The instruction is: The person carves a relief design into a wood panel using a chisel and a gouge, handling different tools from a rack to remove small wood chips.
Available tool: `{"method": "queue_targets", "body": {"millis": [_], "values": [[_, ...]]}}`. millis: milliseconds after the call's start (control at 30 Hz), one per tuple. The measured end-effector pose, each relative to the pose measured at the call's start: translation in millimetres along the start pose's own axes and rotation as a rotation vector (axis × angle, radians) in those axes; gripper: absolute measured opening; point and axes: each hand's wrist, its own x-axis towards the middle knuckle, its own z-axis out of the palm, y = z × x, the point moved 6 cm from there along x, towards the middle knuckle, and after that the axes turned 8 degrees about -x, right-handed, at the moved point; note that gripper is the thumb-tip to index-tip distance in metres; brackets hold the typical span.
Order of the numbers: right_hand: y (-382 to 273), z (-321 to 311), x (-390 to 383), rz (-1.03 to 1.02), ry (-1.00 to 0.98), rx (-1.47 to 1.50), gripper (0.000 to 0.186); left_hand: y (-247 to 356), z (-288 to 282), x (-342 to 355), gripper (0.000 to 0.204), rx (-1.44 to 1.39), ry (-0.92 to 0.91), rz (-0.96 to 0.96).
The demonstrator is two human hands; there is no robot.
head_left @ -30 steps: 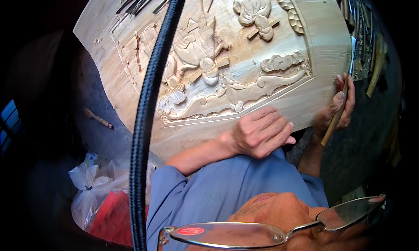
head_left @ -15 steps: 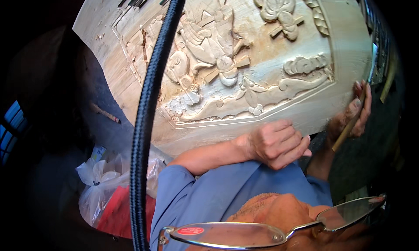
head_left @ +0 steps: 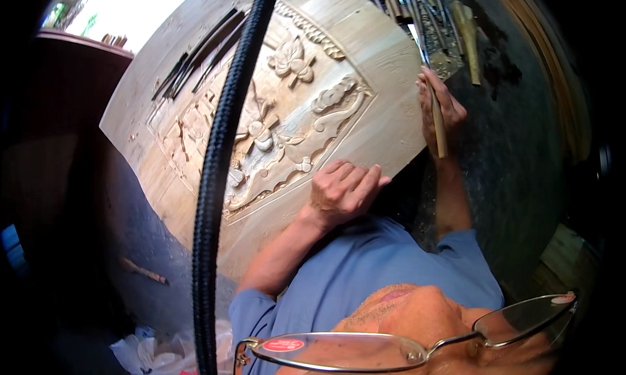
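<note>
A large pale wooden board point(head_left: 391, 134), carved in relief with figures, clouds and a scalloped border, lies before me. My left hand point(head_left: 345, 189) rests at its near edge with the fingers curled in; nothing shows in it, though the palm is hidden. Off the board's right edge, my right hand point(head_left: 445, 107) is closed on a carving chisel point(head_left: 439, 130). The chisel's pale wooden handle points back toward me, and its metal blade points away, toward a group of loose tools.
Several long tools point(head_left: 430, 16) lie beyond the board's right corner, beside a thick wooden piece point(head_left: 467, 42). More dark tools point(head_left: 202, 55) lie on its far left. A black braided cord point(head_left: 222, 140) crosses the view. A stick point(head_left: 142, 271) and plastic bag point(head_left: 160, 352) are lower left.
The view has swung right and farther out, bringing the loose tools into sight. My right hand still grips the chisel, now more fully visible; my left hand stays curled by the near edge.
</note>
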Motion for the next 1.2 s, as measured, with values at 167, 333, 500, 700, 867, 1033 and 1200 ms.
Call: {"method": "queue_targets", "body": {"millis": [167,333,500,700,867,1033,1200], "values": [[78.2,-12.2,12.7,-0.011,-0.017,-0.343,0.024,0.4,3.3,-5.3,0.022,0.000,-0.045,0.023],[154.0,13.8,38.4,-0.224,-0.165,-0.503,0.034,4.9,5.9,3.6,0.019,0.050,-0.051,0.012],[197.2,71.4,53.9,-0.487,-0.313,-0.625,0.048,4.9,6.3,5.9,0.016,0.095,-0.044,0.015],[218.8,111.3,65.3,-0.457,-0.491,-0.716,0.059,6.4,8.5,9.6,0.015,0.114,-0.045,0.006],[233.4,116.2,62.7,-0.456,-0.478,-0.720,0.068,4.2,8.8,2.4,0.014,0.119,-0.055,0.013],[230.7,91.6,76.3,-0.409,-0.006,-0.538,0.041,6.8,16.3,8.0,0.014,0.121,-0.071,0.011],[184.1,120.2,90.8,-0.249,-0.187,-0.423,0.033,4.0,9.4,1.7,0.015,0.167,-0.085,0.018]]}}
